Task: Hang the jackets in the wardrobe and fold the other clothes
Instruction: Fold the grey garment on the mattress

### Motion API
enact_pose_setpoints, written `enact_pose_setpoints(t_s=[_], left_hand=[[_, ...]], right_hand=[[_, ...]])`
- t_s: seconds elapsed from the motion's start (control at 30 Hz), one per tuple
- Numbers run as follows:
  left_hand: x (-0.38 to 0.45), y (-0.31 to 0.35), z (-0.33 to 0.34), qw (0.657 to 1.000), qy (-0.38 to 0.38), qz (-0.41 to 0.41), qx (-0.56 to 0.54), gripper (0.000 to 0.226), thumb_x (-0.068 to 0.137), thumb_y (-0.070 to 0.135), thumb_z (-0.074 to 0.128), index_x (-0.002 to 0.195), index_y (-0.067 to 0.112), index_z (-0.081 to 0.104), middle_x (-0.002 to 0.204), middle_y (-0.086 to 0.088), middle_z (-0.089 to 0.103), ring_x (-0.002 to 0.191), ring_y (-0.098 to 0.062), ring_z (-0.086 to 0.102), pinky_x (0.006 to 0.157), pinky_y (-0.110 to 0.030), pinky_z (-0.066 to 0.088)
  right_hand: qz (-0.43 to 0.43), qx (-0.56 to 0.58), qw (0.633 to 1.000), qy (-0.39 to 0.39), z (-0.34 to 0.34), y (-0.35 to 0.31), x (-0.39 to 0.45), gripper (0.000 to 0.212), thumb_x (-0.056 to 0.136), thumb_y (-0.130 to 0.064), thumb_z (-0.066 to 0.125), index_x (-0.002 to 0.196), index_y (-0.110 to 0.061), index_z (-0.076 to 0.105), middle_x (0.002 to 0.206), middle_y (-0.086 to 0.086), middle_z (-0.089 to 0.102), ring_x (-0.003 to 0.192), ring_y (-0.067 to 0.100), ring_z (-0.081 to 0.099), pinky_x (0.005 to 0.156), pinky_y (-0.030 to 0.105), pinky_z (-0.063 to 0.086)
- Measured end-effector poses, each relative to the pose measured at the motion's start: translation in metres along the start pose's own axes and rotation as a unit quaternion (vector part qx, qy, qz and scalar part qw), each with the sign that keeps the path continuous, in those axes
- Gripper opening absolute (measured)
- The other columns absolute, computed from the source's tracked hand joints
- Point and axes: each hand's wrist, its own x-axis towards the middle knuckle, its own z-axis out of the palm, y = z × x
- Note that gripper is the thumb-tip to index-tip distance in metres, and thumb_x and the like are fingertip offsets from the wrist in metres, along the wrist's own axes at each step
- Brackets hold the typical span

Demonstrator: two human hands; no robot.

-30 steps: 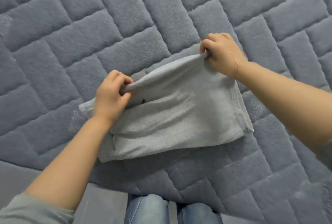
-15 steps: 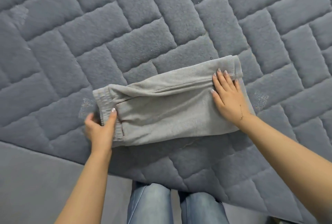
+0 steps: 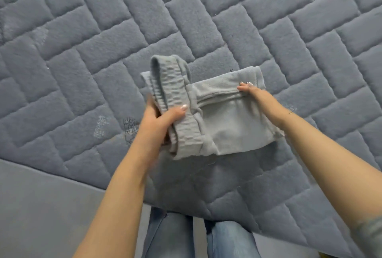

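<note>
Waistband end now lifted off the quilt!
Left hand (image 3: 159, 119) grips one grey sweatpants (image 3: 227, 125) waistband, raised since before; right hand (image 3: 251, 92) fingers flat, pressing.

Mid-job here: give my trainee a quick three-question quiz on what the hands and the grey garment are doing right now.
1. True or false: the left hand grips the ribbed waistband of the grey pants.
2. What does the right hand do? A) presses the folded part flat B) hangs idle C) holds a hanger
3. What do the pants lie on?

Key: 1 true; 2 A; 3 the quilted blue-grey bedcover.
</note>
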Motion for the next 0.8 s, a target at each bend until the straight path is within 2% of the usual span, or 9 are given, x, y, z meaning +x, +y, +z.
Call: enact_pose_setpoints(t_s=[0.13,0.23,0.33,0.4,0.47,0.53,0.6,0.7,0.8], left_hand=[[0.019,-0.017,0.093,0.965,-0.191,-0.055,0.171,0.057,0.092,0.030,0.066,0.142,0.036,0.040,0.114,0.010,0.067,0.106,-0.010,0.066,0.090,-0.034,0.057],[0.046,-0.043,0.110,0.935,-0.099,0.022,0.340,0.039,0.097,0.020,0.060,0.135,0.017,0.055,0.122,0.002,0.062,0.112,-0.016,0.061,0.101,-0.033,0.048],[0.071,-0.051,0.091,0.900,0.021,0.166,0.403,0.034,0.092,0.010,0.062,0.126,0.011,0.061,0.123,-0.002,0.058,0.116,-0.021,0.054,0.105,-0.037,0.042],[0.086,-0.054,0.076,0.840,0.051,0.201,0.502,0.044,0.091,0.022,0.065,0.134,0.021,0.056,0.138,-0.001,0.047,0.129,-0.023,0.040,0.111,-0.038,0.031],[0.096,-0.057,0.068,0.790,0.025,0.195,0.581,0.050,0.093,0.036,0.063,0.141,0.030,0.049,0.152,0.002,0.036,0.139,-0.021,0.028,0.109,-0.040,0.023],[0.105,-0.062,0.066,0.765,-0.014,0.181,0.618,0.050,0.096,0.043,0.056,0.143,0.031,0.046,0.148,0.003,0.041,0.138,-0.022,0.031,0.106,-0.040,0.025],[0.114,-0.064,0.066,0.765,-0.018,0.167,0.621,0.041,0.098,0.042,0.052,0.138,0.031,0.050,0.134,0.002,0.051,0.127,-0.025,0.039,0.099,-0.041,0.031],[0.128,-0.060,0.066,0.777,-0.045,0.123,0.615,0.025,0.098,0.044,0.051,0.117,0.030,0.057,0.111,0.004,0.061,0.105,-0.024,0.053,0.084,-0.042,0.043],[0.129,-0.057,0.067,0.818,-0.068,0.035,0.570,0.023,0.095,0.052,0.052,0.099,0.030,0.056,0.088,0.013,0.062,0.081,-0.009,0.058,0.063,-0.034,0.047]], right_hand=[[0.052,0.283,0.957,-0.036,-0.022,0.006,-0.001,0.074,0.098,-0.066,0.017,0.120,-0.020,0.069,0.129,0.008,0.066,0.124,0.021,0.057,0.106,0.037,0.044],[0.068,0.406,0.910,-0.041,-0.038,0.021,-0.001,0.077,0.090,-0.076,0.028,0.124,-0.019,0.068,0.126,0.013,0.067,0.118,0.029,0.063,0.094,0.041,0.053],[0.047,0.300,0.953,-0.028,-0.042,0.038,-0.002,0.069,0.083,-0.069,0.057,0.134,-0.023,0.059,0.132,0.004,0.064,0.123,0.020,0.059,0.107,0.042,0.045],[0.005,0.179,0.984,0.006,-0.040,0.042,-0.005,0.090,0.070,-0.063,0.076,0.143,-0.023,0.042,0.140,-0.005,0.056,0.127,0.010,0.054,0.109,0.036,0.042],[-0.040,0.065,0.997,0.025,-0.035,0.046,-0.008,0.104,0.064,-0.058,0.084,0.146,-0.023,0.029,0.143,-0.011,0.048,0.129,0.006,0.049,0.108,0.028,0.040],[-0.074,0.007,0.997,0.028,-0.037,0.049,-0.005,0.091,0.070,-0.039,0.086,0.141,-0.022,0.033,0.134,-0.011,0.052,0.124,0.010,0.052,0.106,0.030,0.042],[-0.062,0.038,0.996,0.056,-0.047,0.046,0.002,0.074,0.073,-0.023,0.086,0.135,-0.020,0.044,0.124,-0.007,0.059,0.116,0.013,0.058,0.101,0.031,0.047],[-0.028,0.006,0.989,0.143,-0.061,0.041,0.011,0.070,0.070,-0.032,0.088,0.129,-0.019,0.053,0.111,-0.006,0.063,0.099,0.011,0.061,0.089,0.026,0.049],[0.001,-0.031,0.980,0.196,-0.055,0.042,0.006,0.066,0.074,-0.037,0.084,0.130,-0.016,0.056,0.116,0.000,0.062,0.106,0.016,0.059,0.095,0.031,0.047]])
